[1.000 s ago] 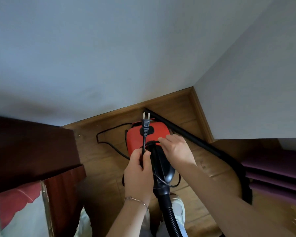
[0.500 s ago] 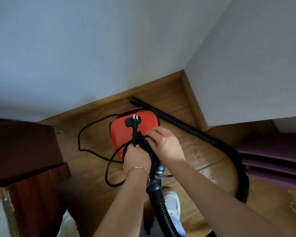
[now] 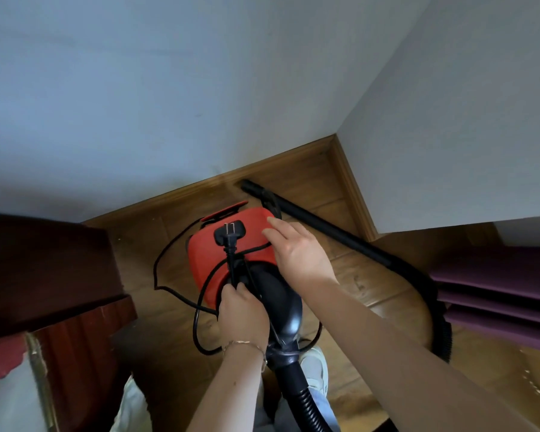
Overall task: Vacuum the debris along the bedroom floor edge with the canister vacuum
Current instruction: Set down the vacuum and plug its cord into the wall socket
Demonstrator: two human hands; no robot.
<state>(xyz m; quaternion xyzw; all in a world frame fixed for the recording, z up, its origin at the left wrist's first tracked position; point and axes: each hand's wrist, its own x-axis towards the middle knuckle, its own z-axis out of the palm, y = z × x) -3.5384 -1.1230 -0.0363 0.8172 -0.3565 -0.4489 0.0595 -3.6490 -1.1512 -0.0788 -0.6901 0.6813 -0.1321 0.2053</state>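
The red and black canister vacuum (image 3: 209, 263) sits on the wooden floor near the wall corner. Its black power cord (image 3: 172, 272) loops over the floor on the left and crosses the red body. My left hand (image 3: 242, 313) is shut on the cord just below the plug (image 3: 229, 236), which points up over the red top. My right hand (image 3: 296, 247) lies flat on the right side of the red body, fingers spread. The black wand (image 3: 321, 227) lies along the floor behind the canister. The ribbed hose (image 3: 303, 403) runs from the black front down to the bottom edge.
Two pale walls meet at a corner with a wooden skirting board (image 3: 349, 185). A dark wooden cabinet (image 3: 50, 269) stands at the left. Purple padded furniture (image 3: 496, 291) sits at the right. A white shoe (image 3: 317, 372) shows under the hose.
My right hand has left the cord and moved up onto the red body. The plug has sunk lower against the canister, and the cord loop on the left floor has widened.
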